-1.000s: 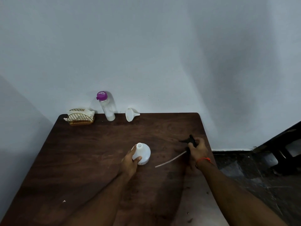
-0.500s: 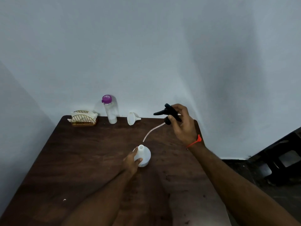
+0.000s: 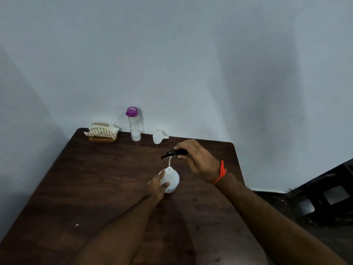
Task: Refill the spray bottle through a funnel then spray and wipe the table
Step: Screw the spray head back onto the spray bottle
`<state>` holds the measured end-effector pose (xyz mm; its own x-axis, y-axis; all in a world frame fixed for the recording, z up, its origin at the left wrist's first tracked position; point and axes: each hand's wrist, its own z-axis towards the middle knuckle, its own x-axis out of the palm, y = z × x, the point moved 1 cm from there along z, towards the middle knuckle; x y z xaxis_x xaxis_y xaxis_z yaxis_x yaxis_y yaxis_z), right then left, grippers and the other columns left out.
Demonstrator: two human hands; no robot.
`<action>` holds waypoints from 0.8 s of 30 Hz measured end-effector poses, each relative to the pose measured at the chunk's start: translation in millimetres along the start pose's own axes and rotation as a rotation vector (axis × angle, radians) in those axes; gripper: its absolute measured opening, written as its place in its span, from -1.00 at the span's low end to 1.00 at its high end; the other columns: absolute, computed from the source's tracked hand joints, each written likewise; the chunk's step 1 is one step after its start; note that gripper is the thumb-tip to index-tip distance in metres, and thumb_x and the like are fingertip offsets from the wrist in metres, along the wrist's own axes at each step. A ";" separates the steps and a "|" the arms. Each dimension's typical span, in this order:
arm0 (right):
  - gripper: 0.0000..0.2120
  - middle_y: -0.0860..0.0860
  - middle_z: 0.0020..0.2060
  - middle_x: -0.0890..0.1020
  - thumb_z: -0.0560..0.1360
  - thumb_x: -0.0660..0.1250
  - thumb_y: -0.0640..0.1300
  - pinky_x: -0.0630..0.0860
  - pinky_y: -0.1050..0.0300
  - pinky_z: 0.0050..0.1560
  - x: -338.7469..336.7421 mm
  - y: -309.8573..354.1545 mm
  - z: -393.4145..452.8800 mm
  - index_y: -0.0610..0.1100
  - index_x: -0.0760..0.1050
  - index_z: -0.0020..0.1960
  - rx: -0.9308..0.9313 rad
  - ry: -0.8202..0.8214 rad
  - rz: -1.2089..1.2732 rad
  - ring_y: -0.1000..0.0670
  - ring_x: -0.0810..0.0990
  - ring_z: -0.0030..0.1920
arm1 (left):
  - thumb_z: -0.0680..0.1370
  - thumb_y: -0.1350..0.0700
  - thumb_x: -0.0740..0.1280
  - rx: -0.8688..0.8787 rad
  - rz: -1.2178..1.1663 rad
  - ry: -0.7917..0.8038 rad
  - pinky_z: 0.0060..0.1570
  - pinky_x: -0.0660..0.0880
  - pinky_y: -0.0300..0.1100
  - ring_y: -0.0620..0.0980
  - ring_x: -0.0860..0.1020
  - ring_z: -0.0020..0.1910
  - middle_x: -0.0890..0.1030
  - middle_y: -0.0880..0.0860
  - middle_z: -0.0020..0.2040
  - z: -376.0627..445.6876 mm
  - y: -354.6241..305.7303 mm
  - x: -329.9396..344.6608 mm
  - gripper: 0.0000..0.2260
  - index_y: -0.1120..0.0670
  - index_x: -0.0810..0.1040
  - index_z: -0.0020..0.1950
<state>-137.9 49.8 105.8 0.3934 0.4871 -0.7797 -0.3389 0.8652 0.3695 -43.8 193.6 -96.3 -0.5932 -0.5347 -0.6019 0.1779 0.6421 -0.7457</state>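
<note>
While the left hand [image 3: 157,185] grips the white spray bottle [image 3: 170,179] standing mid-table [image 3: 95,178], the right hand [image 3: 196,159] pinches the black trigger head [image 3: 170,153] above it, dip tube [image 3: 169,162] entering the open neck. Behind stand a white funnel [image 3: 159,136] on its side, a purple-capped bottle [image 3: 134,124] and a wire napkin holder [image 3: 102,131].

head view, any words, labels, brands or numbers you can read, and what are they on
None can be read.
The white spray bottle has a faint printed mark low on its side, too small and blurred to read.
The purple cap of the clear bottle shows a faint pattern, not legible as text.
The black sprayer head, funnel and napkin holder show no lettering.
</note>
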 end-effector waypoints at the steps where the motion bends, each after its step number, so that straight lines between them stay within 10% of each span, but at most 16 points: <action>1: -0.77 -0.10 0.06 0.57 0.54 0.31 -0.29 0.47 0.09 0.17 1.3 1.9 -0.2 -0.24 0.45 0.19 -0.014 0.002 0.002 -0.06 0.51 0.09 | 0.56 0.06 0.37 0.004 -0.005 0.004 0.39 0.24 -0.12 0.11 0.36 0.42 0.38 0.11 0.47 -0.3 0.0 -0.1 -0.43 0.06 0.26 0.53; 18: -0.86 -0.15 -0.05 0.55 0.63 0.06 -0.17 0.58 0.11 -0.07 -26.4 48.1 7.3 -0.21 0.33 0.10 -0.154 -0.172 -0.011 0.12 0.49 -0.06 | 0.56 0.06 0.37 0.032 -0.061 0.010 0.39 0.23 -0.14 0.11 0.36 0.42 0.37 0.11 0.47 0.4 3.4 0.1 -0.42 0.06 0.26 0.53; 24: -0.79 -0.14 0.03 0.60 0.55 0.27 -0.25 0.52 0.03 0.14 -14.1 30.5 5.6 -0.21 0.41 0.18 -0.028 -0.048 0.026 -0.10 0.54 0.07 | 0.56 0.06 0.37 0.037 -0.041 0.012 0.36 0.23 -0.18 0.10 0.35 0.42 0.36 0.11 0.48 0.6 4.3 0.3 -0.42 0.07 0.24 0.54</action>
<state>-149.0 70.0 131.0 0.4246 0.5149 -0.7447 -0.3730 0.8490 0.3743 -42.7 195.9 -99.9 -0.6097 -0.5533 -0.5676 0.1820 0.5992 -0.7796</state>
